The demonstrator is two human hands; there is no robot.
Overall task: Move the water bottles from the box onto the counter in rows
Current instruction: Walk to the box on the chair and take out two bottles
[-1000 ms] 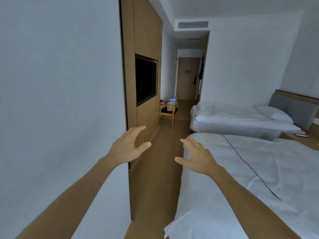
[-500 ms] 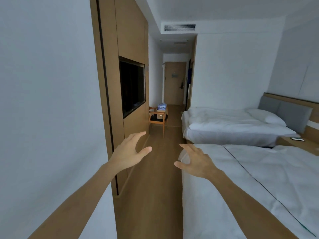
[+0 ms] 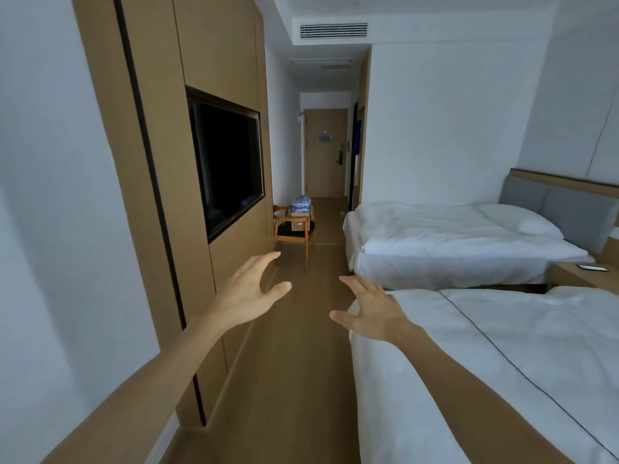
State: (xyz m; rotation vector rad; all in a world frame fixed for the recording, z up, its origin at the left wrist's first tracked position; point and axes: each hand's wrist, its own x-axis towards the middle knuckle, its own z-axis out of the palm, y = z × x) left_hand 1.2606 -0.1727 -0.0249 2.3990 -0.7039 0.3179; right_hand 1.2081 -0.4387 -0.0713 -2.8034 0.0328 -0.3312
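Your left hand point(image 3: 246, 291) and your right hand point(image 3: 370, 311) are both held out in front of you, with the fingers spread wide and nothing in them. They hang in the air over the wooden floor point(image 3: 301, 346), a little apart from each other. The water bottles point(image 3: 301, 204) are far away, straight ahead and down the room. They look like a blue and white bunch sitting on top of a brown box point(image 3: 298, 223). The box rests on the seat of a wooden chair point(image 3: 291, 234) by the left wall, just past the dark TV point(image 3: 227, 162). From here the bottles are too small to tell which way each one points. They sit a bit to the left of the middle, so your left hand looks a little closer to them, but neither hand can reach yet. I think you need to walk down the path between the wall and the beds point(image 3: 469, 236) first. No counter shows in this view, so I cannot tell where the rows will go. Not one bottle is in your hands yet.
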